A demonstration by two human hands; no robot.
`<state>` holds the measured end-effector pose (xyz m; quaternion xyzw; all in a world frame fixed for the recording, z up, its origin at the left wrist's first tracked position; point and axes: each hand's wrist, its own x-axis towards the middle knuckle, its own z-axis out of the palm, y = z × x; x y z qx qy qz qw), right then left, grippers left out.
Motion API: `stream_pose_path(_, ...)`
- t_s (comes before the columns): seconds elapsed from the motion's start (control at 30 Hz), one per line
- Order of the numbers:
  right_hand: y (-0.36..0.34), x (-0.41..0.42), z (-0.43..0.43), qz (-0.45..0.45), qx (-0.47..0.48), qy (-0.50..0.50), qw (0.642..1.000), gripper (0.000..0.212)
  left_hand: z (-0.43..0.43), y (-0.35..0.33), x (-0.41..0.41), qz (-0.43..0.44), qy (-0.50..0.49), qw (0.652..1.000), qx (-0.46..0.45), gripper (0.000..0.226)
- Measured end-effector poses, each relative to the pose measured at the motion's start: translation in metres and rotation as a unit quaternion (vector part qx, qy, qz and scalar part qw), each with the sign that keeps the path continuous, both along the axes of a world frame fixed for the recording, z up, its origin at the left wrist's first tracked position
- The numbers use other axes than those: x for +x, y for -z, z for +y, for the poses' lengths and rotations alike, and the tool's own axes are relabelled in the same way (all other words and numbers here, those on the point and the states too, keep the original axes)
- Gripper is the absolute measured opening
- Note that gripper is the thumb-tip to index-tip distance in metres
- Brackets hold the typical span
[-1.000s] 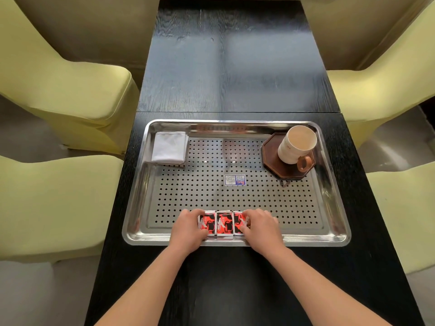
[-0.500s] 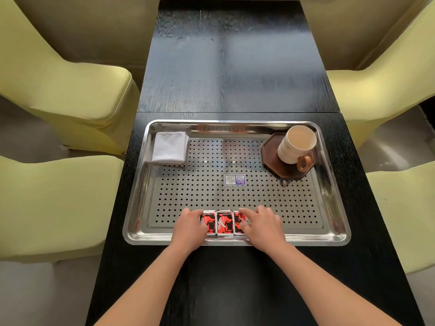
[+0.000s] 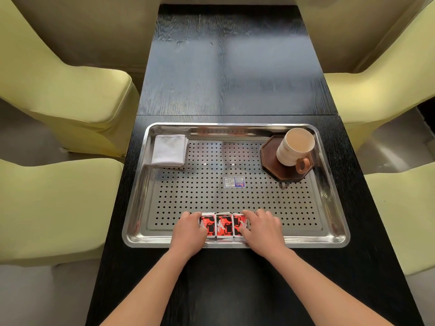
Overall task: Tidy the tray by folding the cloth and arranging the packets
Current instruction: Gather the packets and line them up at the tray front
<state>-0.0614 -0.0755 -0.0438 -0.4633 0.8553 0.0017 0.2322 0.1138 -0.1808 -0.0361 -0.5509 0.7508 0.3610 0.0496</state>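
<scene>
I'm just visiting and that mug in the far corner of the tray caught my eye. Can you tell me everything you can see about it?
The cream-coloured ceramic-looking mug stands upright on a dark brown octagonal wooden-looking coaster, in the far right corner of the perforated steel tray. Its brown loop handle points toward the person. Small lettering on its side is too small to read. The inside looks pale; whether it holds anything is unclear. Neither hand touches it; only the coaster does.
</scene>
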Motion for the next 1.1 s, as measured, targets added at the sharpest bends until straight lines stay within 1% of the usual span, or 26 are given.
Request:
stream_pose_path(0.17,-0.001,-0.002,0.001,-0.003,-0.001,0.0,1.0,0.044,0.001,0.0,0.0,-0.002,0.005,1.0,-0.005,0.031)
stream_pose_path(0.4,-0.004,-0.003,0.003,-0.015,-0.01,0.014,1.0,0.044,0.001,-0.003,0.001,0.008,-0.002,1.0,-0.004,0.039)
stream_pose_path(0.57,-0.008,-0.003,0.003,-0.045,-0.036,0.041,0.997,0.034,0.002,-0.006,0.003,0.015,-0.008,1.0,-0.004,0.046)
stream_pose_path(0.67,-0.011,0.0,0.004,-0.067,-0.042,0.043,0.996,0.03,0.004,-0.009,0.003,0.019,-0.012,1.0,0.002,0.046)
stream_pose_path(0.8,-0.014,0.002,0.008,-0.084,-0.038,0.044,0.995,0.034,0.007,-0.013,0.003,0.039,-0.036,0.998,0.028,0.05)
stream_pose_path(1.0,-0.024,-0.001,0.015,-0.115,-0.032,0.067,0.991,0.042,0.009,-0.02,0.01,0.047,-0.052,0.997,0.026,0.048)
stream_pose_path(1.1,-0.028,-0.004,0.019,-0.124,-0.035,0.077,0.989,0.044,0.009,-0.024,0.011,0.053,-0.051,0.997,0.027,0.051)
